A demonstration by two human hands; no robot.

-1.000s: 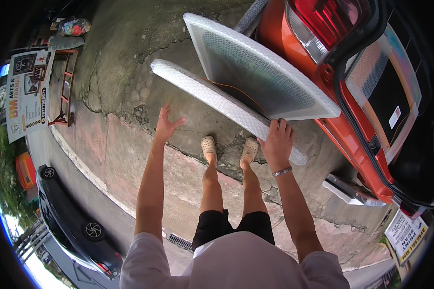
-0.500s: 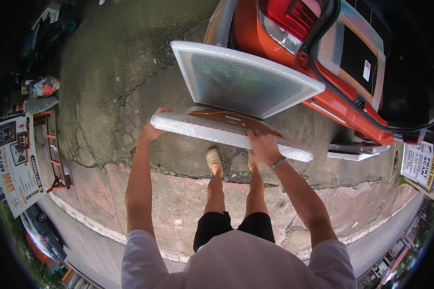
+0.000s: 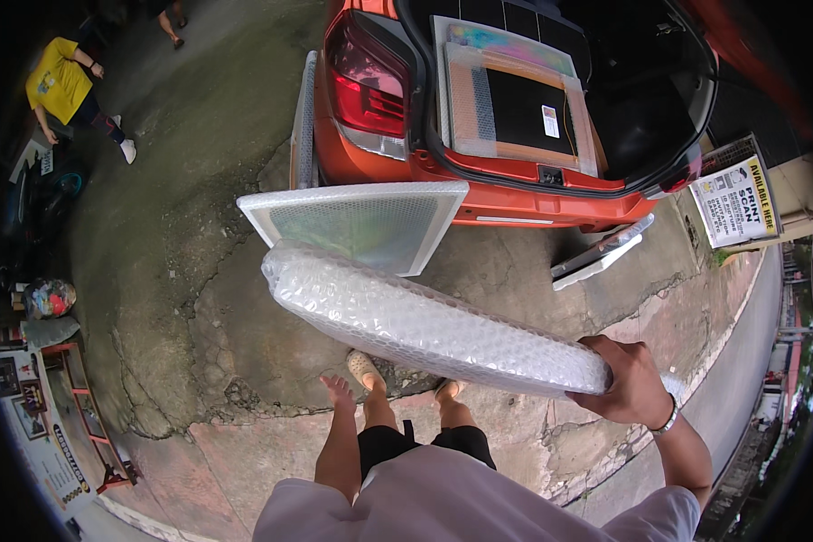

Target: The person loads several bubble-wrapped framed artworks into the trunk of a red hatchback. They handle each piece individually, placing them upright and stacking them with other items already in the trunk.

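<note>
- R hand [image 3: 625, 384] at R end of held panel [image 3: 434, 325]; L hand [image 3: 338, 391] apart, nearer the body.
- 2nd panel [image 3: 361, 224] on ground [image 3: 181, 208], btwn held panel & car [image 3: 506, 214].
- 3rd panel [image 3: 304, 126] just L of car.
- Framed pc [image 3: 519, 113] in L part of boot [image 3: 637, 135].
- Slim pcs [image 3: 601, 257] on ground, R of 2nd panel, nr bumper [image 3: 587, 215].
- Sign [image 3: 736, 200] far R.
- Rack [image 3: 81, 391] far L; co-worker [image 3: 63, 83] upper L, beyond rack.

Right hand [image 3: 625, 381] gripping the end of a bubble-wrapped panel [image 3: 425, 330]
Left hand [image 3: 338, 391] spread and apart from it; a wrapped frame [image 3: 357, 221] stands near the orange car [image 3: 501, 200], another frame [image 3: 524, 113] lies in its open trunk [image 3: 641, 135], and a person in yellow [image 3: 60, 81] shows at upper left
</note>
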